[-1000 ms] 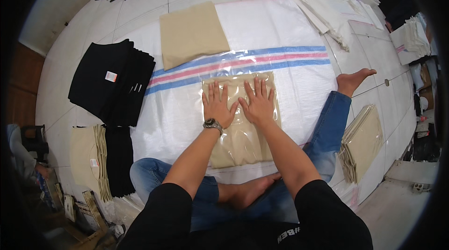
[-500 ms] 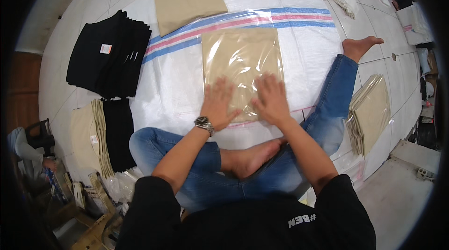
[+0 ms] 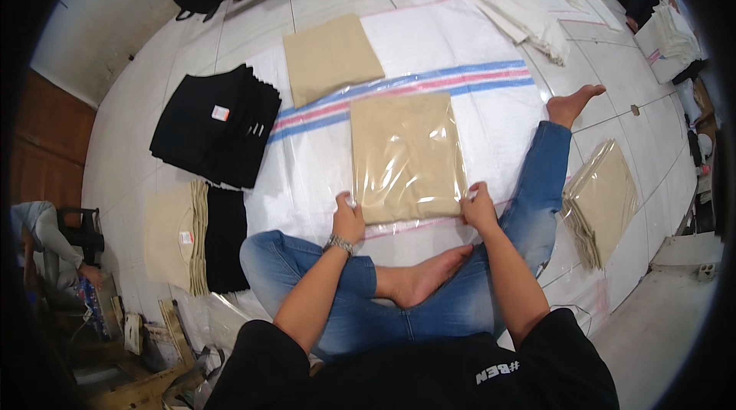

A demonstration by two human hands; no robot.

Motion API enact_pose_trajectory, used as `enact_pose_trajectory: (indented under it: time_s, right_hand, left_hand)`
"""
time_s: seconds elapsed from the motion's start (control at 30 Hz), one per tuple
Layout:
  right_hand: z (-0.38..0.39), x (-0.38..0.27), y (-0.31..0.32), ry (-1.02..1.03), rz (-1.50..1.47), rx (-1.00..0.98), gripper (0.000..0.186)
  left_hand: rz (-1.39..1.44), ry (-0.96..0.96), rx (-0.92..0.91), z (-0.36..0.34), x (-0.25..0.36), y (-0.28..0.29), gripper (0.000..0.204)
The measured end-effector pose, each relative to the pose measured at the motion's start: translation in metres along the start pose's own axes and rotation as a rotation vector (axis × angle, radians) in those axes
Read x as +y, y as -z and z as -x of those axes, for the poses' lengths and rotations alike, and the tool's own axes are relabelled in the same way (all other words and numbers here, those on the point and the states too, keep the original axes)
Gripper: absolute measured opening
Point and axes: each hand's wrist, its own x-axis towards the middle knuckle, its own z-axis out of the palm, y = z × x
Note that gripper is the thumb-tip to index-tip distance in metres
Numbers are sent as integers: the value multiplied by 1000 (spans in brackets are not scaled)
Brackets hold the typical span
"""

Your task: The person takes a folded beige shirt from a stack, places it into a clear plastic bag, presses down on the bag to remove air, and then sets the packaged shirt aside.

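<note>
Clear plastic: it wrapped the beige folded garment (image 3: 406,155), which lay flat on the white woven sheet (image 3: 498,49) in front of my crossed legs, its far edge just below the sheet's blue and red stripes.
Left hand (image 3: 349,220): my fingers were curled closed on the bag's near left corner, pinching the plastic edge; a metal watch (image 3: 338,243) sat on that wrist.
Right hand (image 3: 478,208): it gripped the near right corner the same way, fingers bent around the edge.
Change: a second earlier both palms lay spread and flat on top of the packet, pressing it; half a second earlier they were sliding toward me; now they had come off the top and closed on the two near corners.
Meaning: I judged the flattening done and the packet held ready to be lifted or shifted.
Second beige garment (image 3: 330,57): unbagged, it lay farther out on the sheet, apart from the packet.
Black stack (image 3: 218,125): folded black garments sat to my left on the floor.
Bagged pile (image 3: 606,201): beige packets lay by my right leg.
Beige stack (image 3: 175,235): it lay near my left knee.
</note>
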Motion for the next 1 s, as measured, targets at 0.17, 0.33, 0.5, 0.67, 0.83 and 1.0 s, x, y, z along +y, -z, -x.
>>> enact_pose_trajectory:
  time_s: [0.17,0.33,0.5,0.67,0.83,1.0]
  right_hand:
    - [-16,-28,-5,61,156,118,46]
    - [39,-54,-39,860,658,222,68]
    - [54,-50,-82,979,735,70,48]
    - [70,-78,-134,992,494,-50,15]
    - [78,-66,-167,1057,576,62,14]
    - [78,-75,-171,991,598,79,10]
  left_hand:
    - [72,-70,73,-23,4,10,65]
    - [-417,-292,3,-21,30,56,77]
    - [-445,-642,-143,-54,4,72,57]
    - [-358,-749,-173,-51,-2,56,79]
    - [-451,-716,-209,-51,-5,49,82]
    - [-461,-669,-223,-51,5,54,79]
